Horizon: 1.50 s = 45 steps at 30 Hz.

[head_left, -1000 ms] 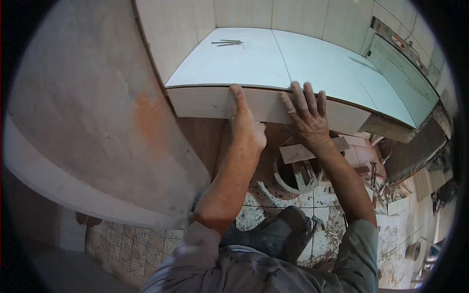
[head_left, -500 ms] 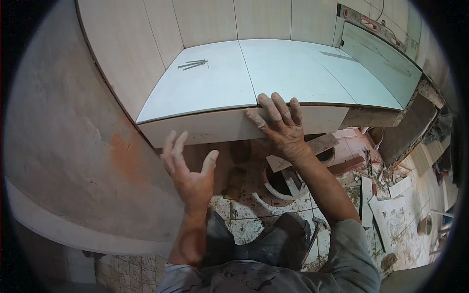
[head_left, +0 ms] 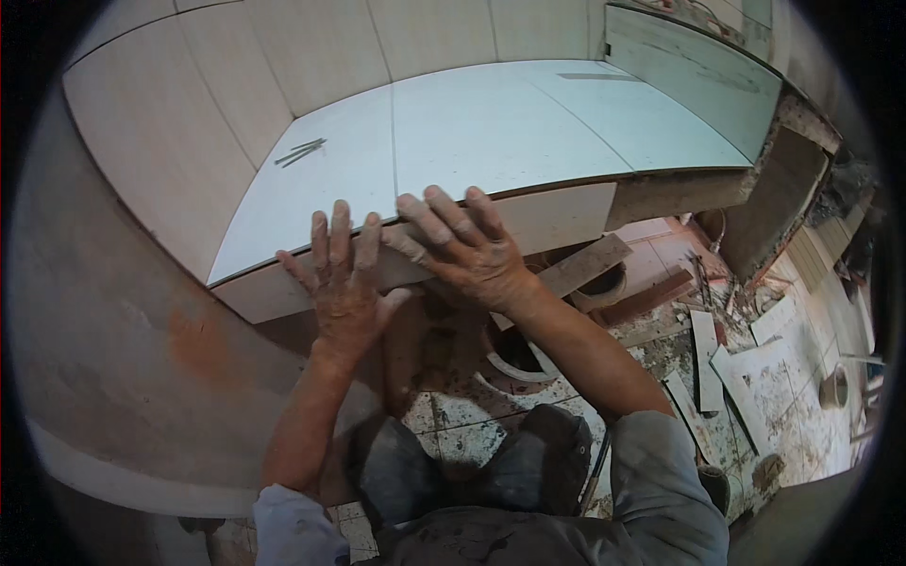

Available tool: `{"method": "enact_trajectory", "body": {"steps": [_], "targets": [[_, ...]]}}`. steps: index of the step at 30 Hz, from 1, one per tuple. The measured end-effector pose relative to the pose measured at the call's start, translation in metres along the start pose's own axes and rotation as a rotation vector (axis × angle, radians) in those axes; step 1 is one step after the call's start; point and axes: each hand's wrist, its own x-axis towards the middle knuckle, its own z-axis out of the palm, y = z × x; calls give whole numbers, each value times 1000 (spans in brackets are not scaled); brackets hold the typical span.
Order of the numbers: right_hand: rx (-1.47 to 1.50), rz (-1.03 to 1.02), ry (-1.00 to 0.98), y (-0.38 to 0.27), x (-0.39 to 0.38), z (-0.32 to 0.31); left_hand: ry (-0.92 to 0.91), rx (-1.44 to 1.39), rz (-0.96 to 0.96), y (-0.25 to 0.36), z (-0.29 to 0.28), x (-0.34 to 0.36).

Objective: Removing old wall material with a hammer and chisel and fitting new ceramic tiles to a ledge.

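A pale tile strip (head_left: 557, 215) stands on edge along the front of a white-tiled counter (head_left: 491, 123). Both my hands press against this strip side by side, fingertips reaching up to the counter's front edge. My left hand (head_left: 342, 288) lies flat with fingers spread and dusty. To its right, my right hand (head_left: 472, 255) also rests with fingers stretched out, its tips over the top edge. Neither hand grips anything. Several nails or thin metal pins (head_left: 300, 152) lie on the counter's left part.
Below the counter stand buckets (head_left: 519, 357) with a board (head_left: 585, 269) across one. Cut tile strips (head_left: 706, 361) and rubble litter the floor at right. A grey plastered wall (head_left: 142, 311) rises at left. A greenish tile panel (head_left: 698, 71) closes the counter's right end.
My left hand has come up from below and now touches the tile strip beside my right hand. My right hand stays on the strip. The view has shifted.
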Motion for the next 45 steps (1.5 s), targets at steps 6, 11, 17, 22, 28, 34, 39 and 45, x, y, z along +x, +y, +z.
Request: {"method": "enact_trajectory", "body": {"steps": [6, 11, 17, 22, 28, 34, 39, 45], "targets": [[11, -7, 62, 4, -2, 1, 55, 190, 167, -10, 6, -1], [84, -14, 97, 8, -2, -3, 64, 217, 162, -9, 9, -2], [0, 42, 15, 34, -25, -20, 123, 199, 159, -4, 11, 1], [-37, 70, -18, 45, -42, -20, 134, 248, 223, -3, 11, 1], [-79, 67, -63, 36, -39, -19, 106, 283, 246, -9, 13, -2], [-53, 12, -153, 30, -35, -22, 108, 257, 243, -11, 16, -3], [31, -67, -201, 25, -27, -22, 108, 263, 238, -8, 13, -2], [96, -22, -189, 20, -21, -30, 77, 194, 181, -7, 11, -1]]}}
